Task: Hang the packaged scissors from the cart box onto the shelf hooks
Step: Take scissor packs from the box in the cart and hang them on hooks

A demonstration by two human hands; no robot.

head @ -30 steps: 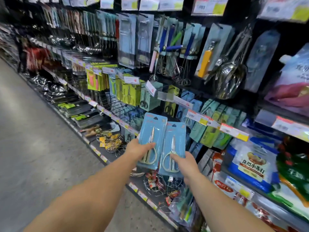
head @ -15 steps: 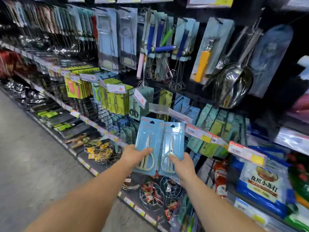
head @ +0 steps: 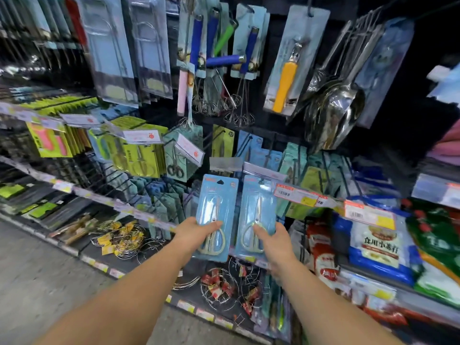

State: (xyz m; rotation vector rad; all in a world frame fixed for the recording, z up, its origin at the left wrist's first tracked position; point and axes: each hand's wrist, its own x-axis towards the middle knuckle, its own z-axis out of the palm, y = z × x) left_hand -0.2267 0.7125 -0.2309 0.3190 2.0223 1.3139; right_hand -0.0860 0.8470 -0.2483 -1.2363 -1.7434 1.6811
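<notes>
The left hand gripped one blue scissors pack by its lower part, thumb across the front, and the right hand gripped a second scissors pack the same way. Both packs stood upright, side by side and close together, held out in front of the shelf near its front edge, just under the price tags. Neither pack hung on a hook yet. The hang hole at the top of the left pack showed as a small dark gap. To do this step well, it looked best to hang one pack at a time — lift it until the hole was level with a hook tip, then slide it straight back. The hooks above were thin and dark and hard to see, so going slowly would help. Holding low on the pack kept the top free — a good grip. Bumping the price tags could knock them crooked.
</notes>
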